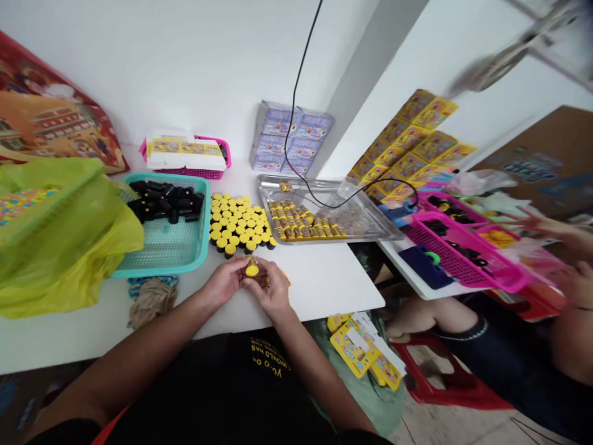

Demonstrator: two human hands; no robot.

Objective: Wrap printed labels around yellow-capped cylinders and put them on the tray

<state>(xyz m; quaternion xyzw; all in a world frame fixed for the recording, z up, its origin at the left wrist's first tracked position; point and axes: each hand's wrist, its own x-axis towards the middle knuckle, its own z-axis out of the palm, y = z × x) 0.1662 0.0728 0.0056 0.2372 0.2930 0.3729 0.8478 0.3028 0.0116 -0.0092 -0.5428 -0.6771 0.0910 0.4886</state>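
Observation:
My left hand (pixel 225 281) and my right hand (pixel 273 289) meet over the white table (pixel 324 278), both closed round a small yellow-capped bottle (pixel 252 267) held between the fingertips. Just beyond them stands a cluster of several yellow-capped black bottles (pixel 238 224). A teal basket (pixel 164 247) to the left holds loose black bottles (pixel 167 201). A metal tray (pixel 370 225) to the right carries rows of yellow labelled bottles (pixel 303 224).
A yellow-green plastic bag (pixel 55 241) lies at the left. A pink basket (pixel 204 172) and purple boxes (pixel 290 139) stand by the wall. Yellow boxes (pixel 412 148) stack at the right. Another person's hand (pixel 574 281) works near pink baskets (pixel 463 259). Yellow packets (pixel 361 352) lie below the table.

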